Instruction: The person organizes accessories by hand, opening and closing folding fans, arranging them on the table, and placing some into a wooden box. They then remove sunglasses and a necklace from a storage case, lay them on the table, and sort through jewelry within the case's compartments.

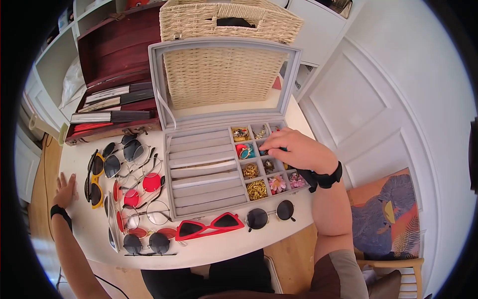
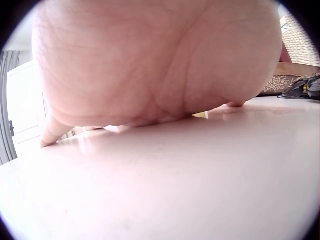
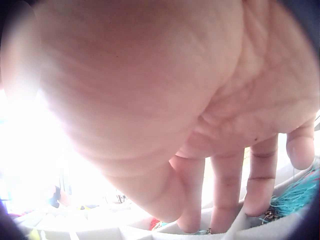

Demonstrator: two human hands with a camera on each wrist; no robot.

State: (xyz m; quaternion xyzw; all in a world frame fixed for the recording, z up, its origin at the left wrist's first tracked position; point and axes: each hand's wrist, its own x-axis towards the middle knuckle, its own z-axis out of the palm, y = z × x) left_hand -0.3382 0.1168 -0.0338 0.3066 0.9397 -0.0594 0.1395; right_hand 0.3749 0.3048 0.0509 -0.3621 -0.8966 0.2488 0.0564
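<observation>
My right hand [image 1: 294,149] reaches over the small compartments on the right side of a grey jewelry box [image 1: 199,214]. Its fingers point down into a middle compartment, the thumb beside the index finger in the right wrist view; I cannot tell whether the tips pinch a piece. A turquoise tassel [image 3: 297,195] lies by the fingertips. Near the hand, compartments hold a red and turquoise piece [image 1: 244,151], gold chains [image 1: 257,190] and a pink flower piece [image 1: 277,184]. Palm down on the table's left edge rests my left hand [image 1: 64,192], fingers spread, holding nothing.
Several pairs of glasses lie left and in front of the box, including red-framed sunglasses [image 1: 211,226] and round sunglasses [image 1: 257,219]. The box's glass lid [image 1: 155,74] stands raised against a woven basket [image 1: 224,20]. Behind left, an open dark-red case [image 1: 119,45] holds folded items.
</observation>
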